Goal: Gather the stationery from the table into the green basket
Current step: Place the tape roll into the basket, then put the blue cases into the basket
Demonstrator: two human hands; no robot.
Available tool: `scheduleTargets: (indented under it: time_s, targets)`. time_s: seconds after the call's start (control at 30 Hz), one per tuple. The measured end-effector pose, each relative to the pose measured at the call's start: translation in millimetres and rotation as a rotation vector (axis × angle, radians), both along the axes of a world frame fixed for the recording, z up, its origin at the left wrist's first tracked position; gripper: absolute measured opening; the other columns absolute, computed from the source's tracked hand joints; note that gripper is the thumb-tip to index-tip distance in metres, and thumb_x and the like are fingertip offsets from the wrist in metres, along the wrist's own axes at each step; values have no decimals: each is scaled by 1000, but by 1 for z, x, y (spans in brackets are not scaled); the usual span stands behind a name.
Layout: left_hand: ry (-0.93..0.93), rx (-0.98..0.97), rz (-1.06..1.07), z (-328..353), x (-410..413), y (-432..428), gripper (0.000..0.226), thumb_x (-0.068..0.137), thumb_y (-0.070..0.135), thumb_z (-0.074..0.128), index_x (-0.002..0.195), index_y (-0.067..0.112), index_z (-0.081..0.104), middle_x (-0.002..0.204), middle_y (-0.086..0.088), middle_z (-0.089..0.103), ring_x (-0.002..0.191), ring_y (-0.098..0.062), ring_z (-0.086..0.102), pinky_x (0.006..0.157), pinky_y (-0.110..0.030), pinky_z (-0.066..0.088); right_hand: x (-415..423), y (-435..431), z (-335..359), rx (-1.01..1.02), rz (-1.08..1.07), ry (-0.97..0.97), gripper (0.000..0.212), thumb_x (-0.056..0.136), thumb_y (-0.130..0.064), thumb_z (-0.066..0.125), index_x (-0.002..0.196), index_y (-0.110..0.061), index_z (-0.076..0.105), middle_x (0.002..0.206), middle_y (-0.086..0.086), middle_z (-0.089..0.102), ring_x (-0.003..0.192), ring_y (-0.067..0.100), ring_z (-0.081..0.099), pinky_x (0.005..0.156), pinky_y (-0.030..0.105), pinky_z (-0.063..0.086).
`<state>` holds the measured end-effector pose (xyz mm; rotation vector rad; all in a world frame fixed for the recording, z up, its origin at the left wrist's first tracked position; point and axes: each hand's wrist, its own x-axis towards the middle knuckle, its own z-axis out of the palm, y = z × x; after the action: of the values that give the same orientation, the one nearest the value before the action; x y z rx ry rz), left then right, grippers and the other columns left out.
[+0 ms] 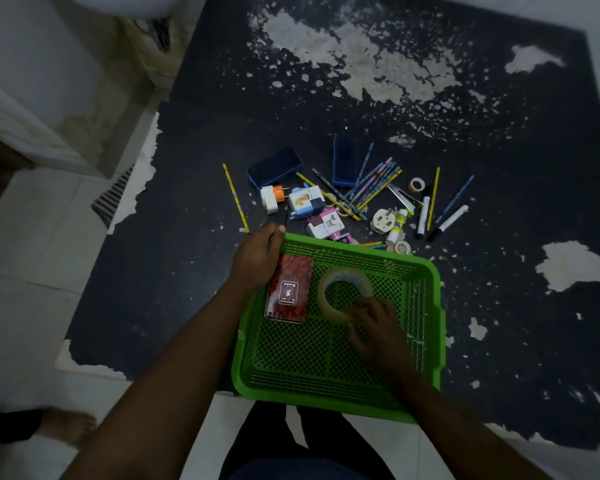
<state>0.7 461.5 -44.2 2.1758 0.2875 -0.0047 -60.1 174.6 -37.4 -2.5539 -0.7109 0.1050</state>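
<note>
Loading in progress | right hand (374,327) fingers closed on tape roll (343,292), lying flat inside green basket (430,271) | left hand (257,254) gripped red notebook (288,289), long axis running away from the person, at basket's left wall | pencils (371,185) and markers (447,223) lay just beyond far rim; judged nearer right hand.

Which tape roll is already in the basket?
The big clear roll, under the right hand inside the green basket. The small rolls lie on the table.
</note>
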Motion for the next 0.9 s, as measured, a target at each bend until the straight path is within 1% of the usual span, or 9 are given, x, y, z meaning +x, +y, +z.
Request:
scheduleTargets:
  time_s: [0.1,0.2,0.4,0.47,0.57,0.63,0.77,0.83,0.9]
  targets:
    - [2,8,-2,2,0,0,39,109,41,34,84,16,50,72,0,53,70,-19,56,68,-43,48,2,6,-10,-83,-15,10,31,83,-18,72,114,-17,69,112,3,60,103,22,47,80,37,48]
    - [2,17,2,2,0,0,40,108,43,33,83,18,50,71,1,53,69,-19,56,68,-43,49,4,21,-18,-76,-12,43,29,86,-17,70,115,-15,69,115,4,57,104,24,46,82,38,47]
    - [0,26,-2,3,-1,1,37,109,40,33,85,17,50,74,-4,56,71,-23,57,69,-44,49,1,25,-21,-17,-56,105,30,90,-16,67,119,-16,67,120,1,53,109,23,46,88,40,47]
    - [-6,24,-5,3,0,1,36,109,41,33,85,18,49,73,-4,56,71,-24,57,68,-44,49,4,22,-17,-28,-44,97,32,89,-22,66,122,-20,66,122,-1,53,110,22,48,88,40,45]
    - [-10,29,-11,3,0,0,35,109,41,33,83,21,46,70,-1,52,68,-22,55,67,-45,49,10,27,-2,-79,-117,34,45,81,-38,62,124,-27,60,125,-3,52,114,20,46,85,32,31]
    - [-8,20,-8,4,1,1,35,109,39,34,83,20,47,71,-1,52,68,-22,55,67,-46,49,28,41,14,-4,-167,1,44,79,-40,57,120,-25,58,118,-2,53,109,20,46,83,32,29]
    - [34,10,-4,4,0,1,37,109,42,33,87,17,50,74,-4,56,71,-22,57,69,-47,50,102,78,38,173,-193,-56,23,87,-28,56,109,-20,55,103,-4,51,96,13,44,80,33,39]
    - [57,14,3,4,0,0,38,109,43,32,89,17,51,76,-4,57,73,-20,58,71,-46,51,145,90,38,221,-241,0,23,90,-24,58,112,-18,54,108,-2,50,101,16,46,80,32,44]
    - [62,28,8,5,0,-1,38,109,41,32,89,17,52,77,-3,57,74,-20,58,73,-43,50,188,96,27,208,-316,67,31,91,-24,60,120,-15,53,118,6,49,110,23,47,87,35,44]
